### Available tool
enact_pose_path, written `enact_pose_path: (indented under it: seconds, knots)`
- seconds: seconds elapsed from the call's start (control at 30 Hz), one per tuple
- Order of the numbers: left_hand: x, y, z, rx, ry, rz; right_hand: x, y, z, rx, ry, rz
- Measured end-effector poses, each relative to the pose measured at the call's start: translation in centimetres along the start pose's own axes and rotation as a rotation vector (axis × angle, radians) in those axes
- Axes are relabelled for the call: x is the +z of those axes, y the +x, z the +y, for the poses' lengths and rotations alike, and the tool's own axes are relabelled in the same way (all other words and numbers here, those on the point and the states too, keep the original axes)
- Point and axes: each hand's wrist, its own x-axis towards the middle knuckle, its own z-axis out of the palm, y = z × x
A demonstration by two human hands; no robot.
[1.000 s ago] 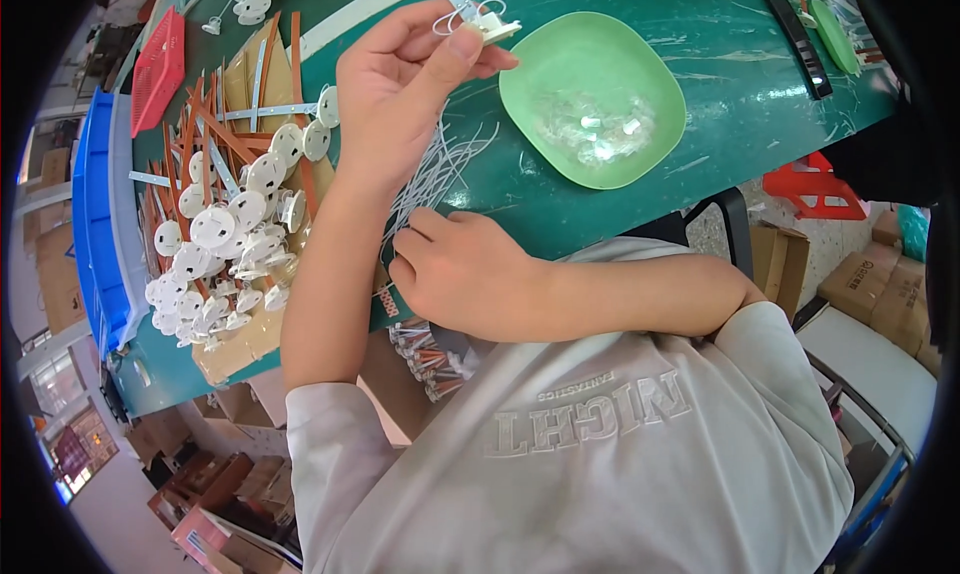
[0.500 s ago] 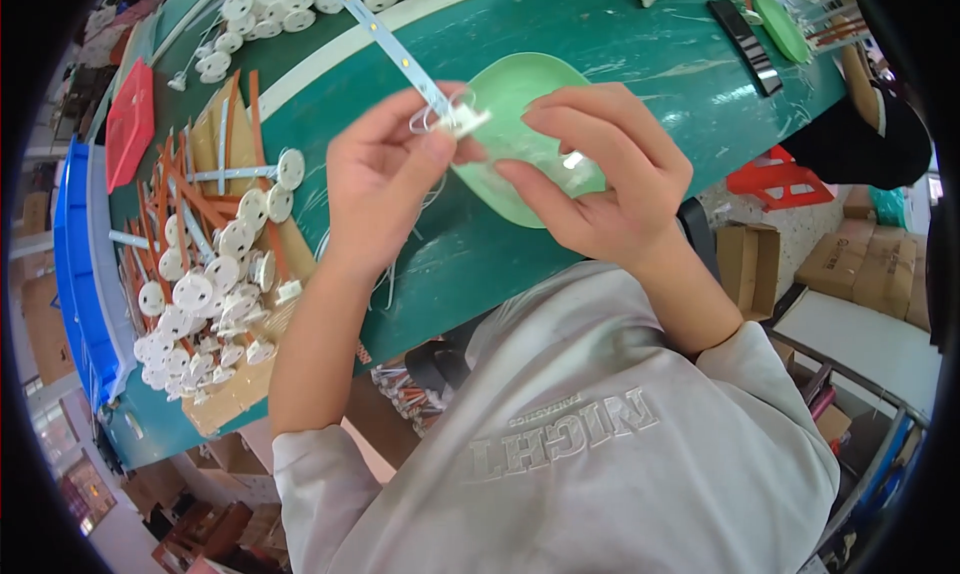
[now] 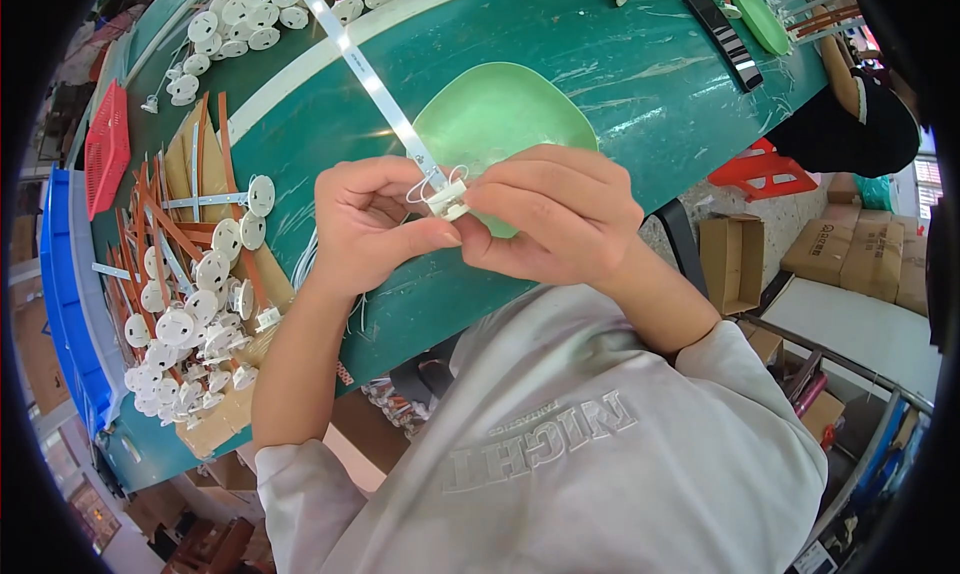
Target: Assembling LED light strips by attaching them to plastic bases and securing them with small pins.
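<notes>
Scuffed green tabletop (image 3: 310,154) spreads below; above its near edge, left hand (image 3: 370,222) and right hand (image 3: 560,214) both pinch a small white plastic connector (image 3: 449,202), neither nearer, its flat, pale light strip (image 3: 372,84) slanting leftward toward the far edge.

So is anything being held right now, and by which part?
Yes, a pale light strip: the left hand and right hand hold it by the white piece at its lower end.
</notes>
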Motion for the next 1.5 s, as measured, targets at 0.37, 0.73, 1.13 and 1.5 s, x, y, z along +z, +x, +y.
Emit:
enact_pose_path:
  seconds: [0.37,0.73,1.13,1.5]
  knots:
    - [-0.2,-0.2,0.6,-0.080,-0.098,-0.080,-1.0,0.7,-0.5,0.044,0.181,-0.125]
    - [-1.3,0.3,-0.3,0.045,0.009,0.042,-1.1,1.8,1.0,0.118,0.171,-0.194]
    - [-1.3,0.9,-0.5,0.124,0.243,0.279,-2.0,1.3,3.5,0.421,-0.089,-0.920]
    - [-1.5,0.6,-0.5,0.133,0.260,0.281,-2.8,0.6,3.9,0.498,0.058,-0.819]
